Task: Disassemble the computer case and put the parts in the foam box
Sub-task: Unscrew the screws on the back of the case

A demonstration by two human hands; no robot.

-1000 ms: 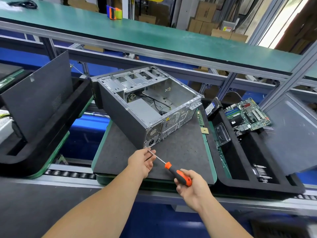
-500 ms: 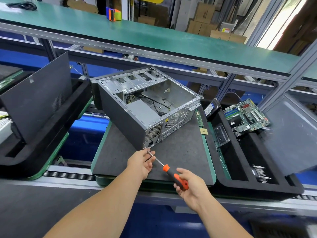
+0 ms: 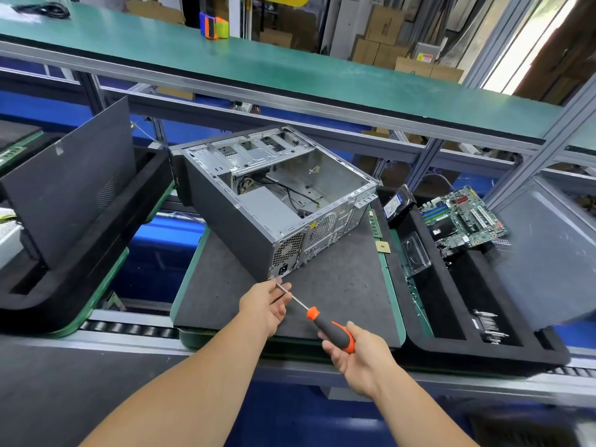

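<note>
The open computer case (image 3: pixel 245 227) lies on its side on a dark mat (image 3: pixel 338 285), its rear panel turned toward me. A power supply (image 3: pixel 274 209) and black cables are still inside it. My right hand (image 3: pixel 358 353) grips the orange-and-black handle of a screwdriver (image 3: pixel 329 327). My left hand (image 3: pixel 264 306) pinches the screwdriver's metal shaft near its tip, just below the case's near bottom corner. The black foam box (image 3: pixel 451 317) stands to the right and holds a motherboard (image 3: pixel 464 217), a hard drive (image 3: pixel 398 204) and several screws (image 3: pixel 488 324).
A second black foam box (image 3: pixel 74 253) with a dark side panel (image 3: pixel 67 175) leaning in it stands at the left. A RAM stick (image 3: pixel 374 222) and a small chip (image 3: pixel 383 246) lie on the mat's right edge. A green shelf (image 3: pixel 290 69) spans above. Rollers (image 3: pixel 129 327) run along the front.
The screwdriver and both hands have shifted slightly toward the case's near corner; my left hand keeps its hold on the shaft. The case has not moved.
</note>
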